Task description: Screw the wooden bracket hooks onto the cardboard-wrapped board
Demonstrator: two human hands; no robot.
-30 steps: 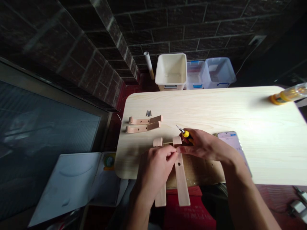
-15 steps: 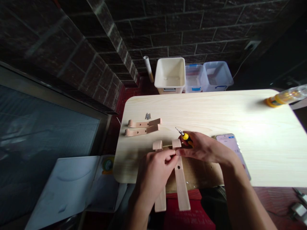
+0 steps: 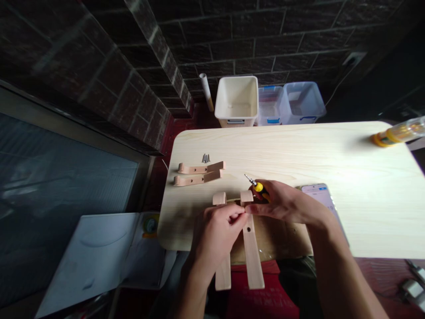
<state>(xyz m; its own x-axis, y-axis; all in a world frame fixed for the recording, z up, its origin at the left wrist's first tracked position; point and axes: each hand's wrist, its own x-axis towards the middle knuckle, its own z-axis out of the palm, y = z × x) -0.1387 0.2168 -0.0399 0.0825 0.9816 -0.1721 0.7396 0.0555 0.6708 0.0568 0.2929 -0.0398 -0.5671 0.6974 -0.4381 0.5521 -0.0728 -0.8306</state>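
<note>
Between my right hand's [image 3: 285,201] fingers is a yellow-and-black screwdriver [image 3: 259,188], its bit pointing up and left. That hand's thumb meets the fingertips of my left hand [image 3: 217,226] over a pale wooden strip [image 3: 254,261] with a curled end and a dark hole. My left fingers are pinched together there; whatever they hold is hidden. A second curled strip [image 3: 223,277] lies alongside, partly under my left hand. Two shorter wooden hooks [image 3: 198,179] with holes rest farther back at left, and several screws [image 3: 206,158] lie beyond them.
A phone [image 3: 323,199] lies right of my right wrist on the pale table [image 3: 275,150]. Brown cardboard [image 3: 282,239] is under the strips. At the far right stands a clear-and-yellow container [image 3: 395,134]. Behind the table are a cream bin [image 3: 236,97] and clear plastic boxes [image 3: 303,104].
The view has shifted slightly, so everything sits a little differently in the picture. Both hands keep nearly the same pose at the strip, and the screwdriver stays in my right hand.
</note>
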